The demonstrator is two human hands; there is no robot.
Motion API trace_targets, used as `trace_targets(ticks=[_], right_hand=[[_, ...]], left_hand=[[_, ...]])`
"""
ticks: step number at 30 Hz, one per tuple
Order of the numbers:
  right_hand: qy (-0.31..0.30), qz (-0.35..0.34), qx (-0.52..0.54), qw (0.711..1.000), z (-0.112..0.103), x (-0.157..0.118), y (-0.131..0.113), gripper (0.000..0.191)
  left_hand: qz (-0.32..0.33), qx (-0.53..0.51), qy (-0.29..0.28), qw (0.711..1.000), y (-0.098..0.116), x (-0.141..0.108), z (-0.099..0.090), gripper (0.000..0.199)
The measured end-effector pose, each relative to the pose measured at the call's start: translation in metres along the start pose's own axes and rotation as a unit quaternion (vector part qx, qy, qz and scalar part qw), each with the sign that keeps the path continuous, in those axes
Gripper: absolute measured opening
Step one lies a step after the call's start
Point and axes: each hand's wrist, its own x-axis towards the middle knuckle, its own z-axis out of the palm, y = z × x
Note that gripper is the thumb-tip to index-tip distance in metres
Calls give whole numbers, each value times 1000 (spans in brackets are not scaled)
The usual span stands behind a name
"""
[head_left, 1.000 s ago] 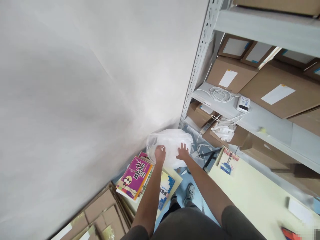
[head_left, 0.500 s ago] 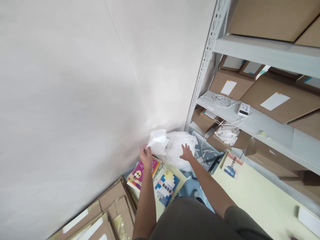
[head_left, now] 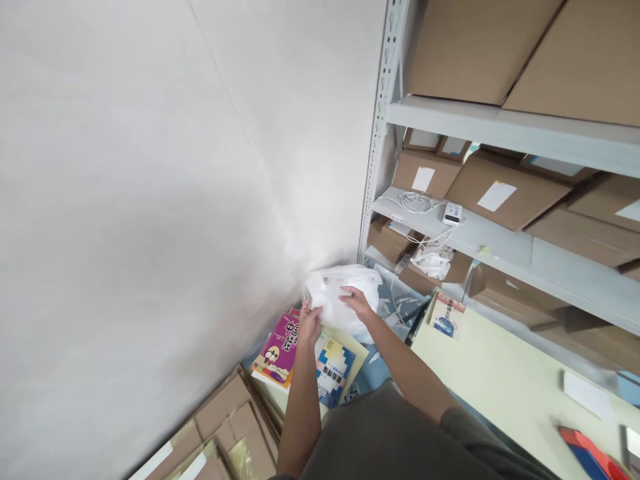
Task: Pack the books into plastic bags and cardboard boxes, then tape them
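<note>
A thin, soft white sheet (head_left: 330, 305) stretches between my hands, in front of a larger white plastic bag (head_left: 367, 281). My left hand (head_left: 309, 323) is closed on its left edge in a pinch. At the opposite edge, my right hand (head_left: 357, 302) has its fingers on the sheet, with the fingertips partly lost against the white. Below my left hand lie a purple book (head_left: 280, 350) and a blue, white and yellow book (head_left: 333, 370). The bag's lower part is hidden behind my hands and the sheet.
A grey metal shelf rack (head_left: 500, 120) with cardboard boxes (head_left: 505, 193) stands on the right. A pale table (head_left: 500, 373) carries a small booklet (head_left: 447, 316). Flattened cardboard (head_left: 220, 413) leans by the white wall (head_left: 150, 200) at lower left.
My right hand has moved left from the bag to the sheet, its spread fingers drawing in. My left hand has lowered the sheet and shifted slightly right. The view has turned right.
</note>
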Motion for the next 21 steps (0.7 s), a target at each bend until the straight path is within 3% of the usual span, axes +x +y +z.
trace_targets(ticks=[4, 8, 11, 14, 18, 21], right_hand=[[90, -128, -88, 984, -39, -12, -22, 23], [174, -179, -188, 950, -97, -38, -40, 27], [228, -194, -218, 929, -139, -64, -43, 33], [280, -203, -216, 913, -179, -91, -36, 37], [318, -168, -230, 904, -235, -136, -15, 42], [312, -150, -242, 906, -280, -179, 5, 45]], left_hand=[[-17, 11, 15, 1000, -17, 4, -6, 86], [-41, 34, 0, 999, -26, 13, 6, 77], [-74, 70, -49, 994, -29, 12, 30, 58], [-107, 73, -87, 988, -34, 1, 57, 54], [-104, -19, -125, 986, -47, -23, 96, 51], [-117, -75, -134, 981, -59, -44, 138, 49]])
